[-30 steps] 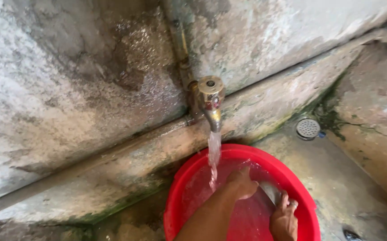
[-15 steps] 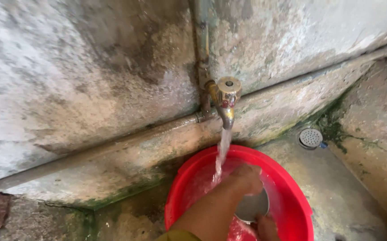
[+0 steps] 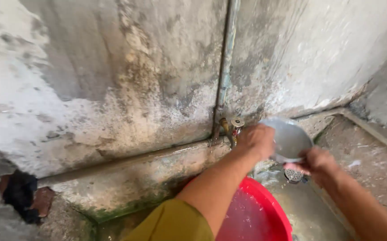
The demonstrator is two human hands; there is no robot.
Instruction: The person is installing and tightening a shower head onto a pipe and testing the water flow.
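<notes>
— Above the red basin (image 3: pixel 265 209), near the brass tap (image 3: pixel 233 127), what's held?

— A steel bowl (image 3: pixel 289 139), tilted. The left hand (image 3: pixel 257 142) closes on its near rim; the right hand (image 3: pixel 316 164) pinches the lower edge.

— How will it handle?

— Light and stiff, I'd judge, but wet, so slippery. The rim gives the surest hold; it sits over the floor drain (image 3: pixel 293 175).

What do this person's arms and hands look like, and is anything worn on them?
Both hands are bare: no gloves, rings or watch show. The left hand ends a bare forearm, with a mustard-yellow sleeve covering the upper arm near the bottom edge. The right hand and its forearm are bare too; no sleeve shows on that side.
</notes>
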